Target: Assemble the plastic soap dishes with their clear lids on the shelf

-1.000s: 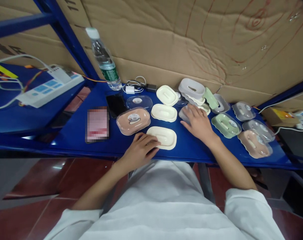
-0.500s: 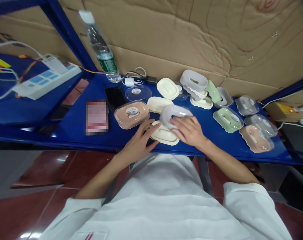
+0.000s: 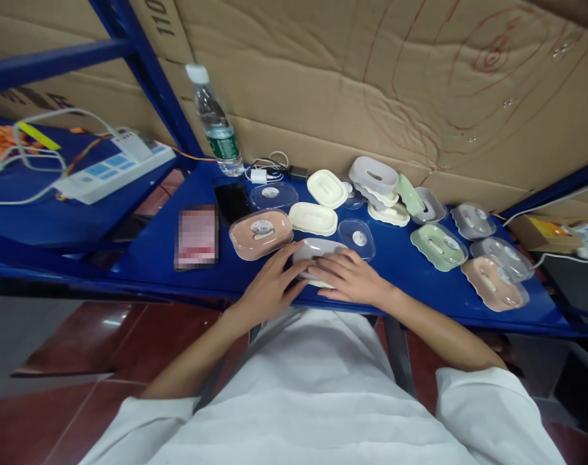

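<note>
At the front edge of the blue table, a grey oval soap dish tray (image 3: 318, 248) lies on top of a cream soap dish piece (image 3: 319, 283), mostly covering it. My left hand (image 3: 273, 282) curves round the left end of this stack, thumb toward me and fingers at the back. Across the tray's right part and middle, my right hand (image 3: 348, 276) presses with its fingers bent over it. Just behind are a cream tray (image 3: 313, 218) and a clear lid (image 3: 356, 239) with a round label. A lidded peach soap dish (image 3: 261, 234) sits left of my hands.
Stacked grey and cream dishes (image 3: 375, 174) stand at the back, near a green piece (image 3: 413, 197). Several lidded dishes, one green (image 3: 438, 247), one peach (image 3: 493, 283), lie right. A water bottle (image 3: 220, 126), a phone (image 3: 232, 203) and a power strip (image 3: 114, 171) are left.
My right hand has brought the grey tray down and left onto the cream piece. A clear lid behind it now shows. The view has tilted slightly upward.
</note>
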Demonstrator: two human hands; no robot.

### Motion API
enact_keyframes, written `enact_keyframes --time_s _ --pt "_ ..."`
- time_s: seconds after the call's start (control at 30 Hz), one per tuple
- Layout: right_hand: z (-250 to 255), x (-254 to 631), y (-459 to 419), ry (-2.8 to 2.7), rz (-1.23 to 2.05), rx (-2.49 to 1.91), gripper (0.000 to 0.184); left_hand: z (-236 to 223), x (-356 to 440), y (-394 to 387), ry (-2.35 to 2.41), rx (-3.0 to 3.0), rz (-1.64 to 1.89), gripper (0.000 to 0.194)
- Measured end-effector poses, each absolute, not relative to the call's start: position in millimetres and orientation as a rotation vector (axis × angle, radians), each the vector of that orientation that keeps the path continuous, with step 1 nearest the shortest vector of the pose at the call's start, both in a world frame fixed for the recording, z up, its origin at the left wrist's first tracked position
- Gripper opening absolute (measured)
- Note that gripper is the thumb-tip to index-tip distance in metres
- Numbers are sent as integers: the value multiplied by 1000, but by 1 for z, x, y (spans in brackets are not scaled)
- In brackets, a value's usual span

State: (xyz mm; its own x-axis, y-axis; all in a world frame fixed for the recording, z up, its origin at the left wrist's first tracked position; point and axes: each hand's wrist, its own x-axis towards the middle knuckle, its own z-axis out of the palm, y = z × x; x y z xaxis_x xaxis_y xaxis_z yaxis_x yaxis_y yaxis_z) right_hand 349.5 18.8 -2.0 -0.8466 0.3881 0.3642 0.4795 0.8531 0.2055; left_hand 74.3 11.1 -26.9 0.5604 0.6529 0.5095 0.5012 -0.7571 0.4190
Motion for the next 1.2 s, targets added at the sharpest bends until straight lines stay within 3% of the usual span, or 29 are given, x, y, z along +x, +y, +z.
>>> enact_keyframes --time_s 0.13,0.37,0.77,1.2 --pt "2 353 19 -2711 -288 -747 54 -23 73 12 992 2479 1021 39" --pt "-1 356 20 -2705 -312 -692 34 -23 74 12 990 2475 985 25" --pt "-3 350 22 -2697 -1 -676 42 -26 73 12 994 2490 1022 31" --pt "-13 359 35 -2529 30 -833 40 -30 73 13 1015 2531 1041 32"
